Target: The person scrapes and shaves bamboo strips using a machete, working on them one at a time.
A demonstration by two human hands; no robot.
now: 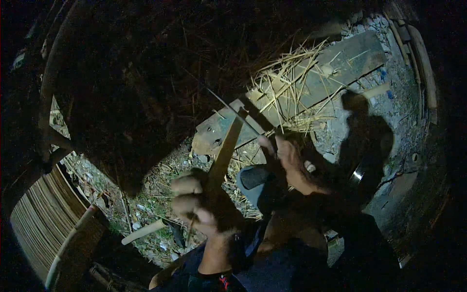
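My left hand (194, 199) is closed around the lower part of a flat strip of bamboo or wood (228, 143), which slants up and away from me. My right hand (294, 165) grips a long, thin-bladed knife (224, 104) that points up and to the left. The blade crosses the strip near its far end; I cannot tell if it is cutting in. Shadow hides most of the knife's handle. Behind the strip, a weathered wooden plank (357, 53) lies slanted on the ground, with a heap of pale, thin shavings (292, 87) on it.
At the lower left stands a curved, slatted bamboo or cane piece (46, 214). A short pale pole (143, 232) lies near my left arm. Rubble and shavings cover the ground. Long timber pieces (423, 68) lie at the far right. Much of the upper left is dark.
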